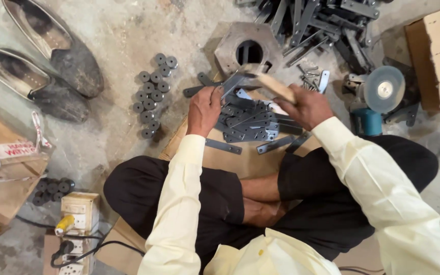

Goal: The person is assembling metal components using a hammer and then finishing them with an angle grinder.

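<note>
The brown cardboard box [436, 56] at upper right stands on the concrete floor [123, 46]; its contents cannot be seen. A torn cardboard carton [1, 173] at left is likewise unreadable inside.

The person sits cross-legged on a flat sheet of brown cardboard [240, 158]. On it lies a loose heap of flat grey steel strips with holes [248, 122], dull and matt. The left hand [204, 109] has its grip closed on one flat grey steel strip [230, 84], whose long axis runs diagonally, pointing up and right toward the hexagonal steel block with a central opening [249, 48]. The right hand [301, 107] has its grip wrapped round a pale wooden handle [273, 84], which slants up and left, its far end blurred.

Small dark round steel discs [151, 94] lie clustered on the floor to the left. A second pile of longer dark steel bars [322, 23] lies at the top. A blue angle grinder with a grey disc [378, 97] rests at right.
</note>
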